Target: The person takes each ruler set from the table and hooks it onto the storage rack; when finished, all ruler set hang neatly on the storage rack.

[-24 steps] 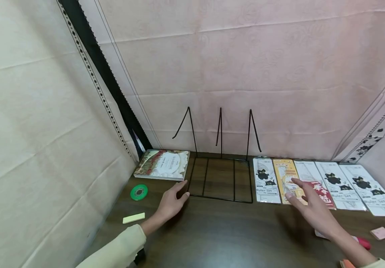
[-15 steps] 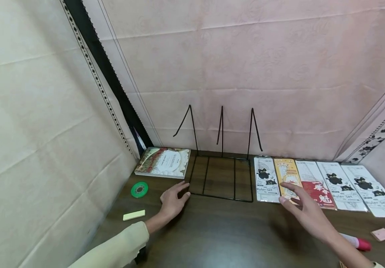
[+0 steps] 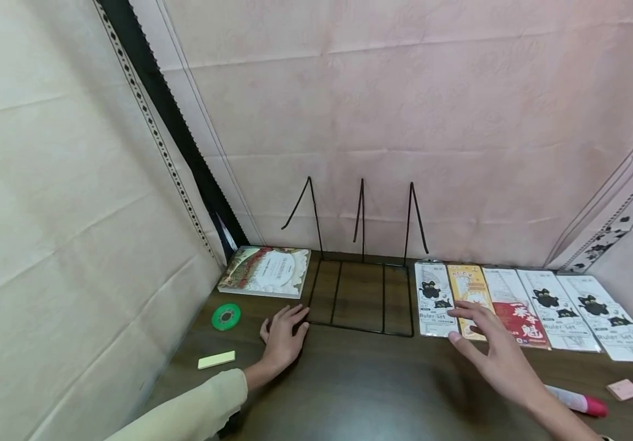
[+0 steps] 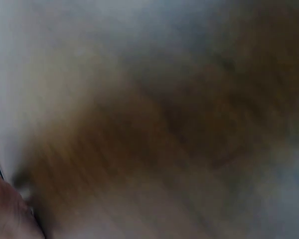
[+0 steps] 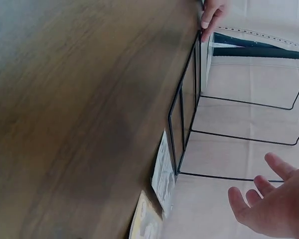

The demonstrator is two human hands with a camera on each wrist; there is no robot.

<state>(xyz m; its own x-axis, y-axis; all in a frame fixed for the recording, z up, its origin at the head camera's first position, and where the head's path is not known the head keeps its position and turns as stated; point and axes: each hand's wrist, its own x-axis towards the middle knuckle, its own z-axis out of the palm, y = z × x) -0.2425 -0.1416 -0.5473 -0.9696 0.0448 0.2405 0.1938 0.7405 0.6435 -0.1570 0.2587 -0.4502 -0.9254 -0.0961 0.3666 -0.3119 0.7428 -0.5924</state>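
On the left, a pale yellow strip (image 3: 217,359) lies in front of a green disc (image 3: 225,316); behind is a book (image 3: 266,272). The left hand (image 3: 283,341), its thumb and forefinger apart, is at the front left corner of the black wire rack (image 3: 383,300), which stands on the table (image 3: 349,386). The right hand (image 3: 492,355) hovers by the yellow packet (image 3: 467,280), fingers spread, holding nothing. Farther right lies a red-capped tube (image 3: 575,401).

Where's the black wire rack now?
In the head view, the rack stands centrally, between the book at left and the nearest ruler set at right.
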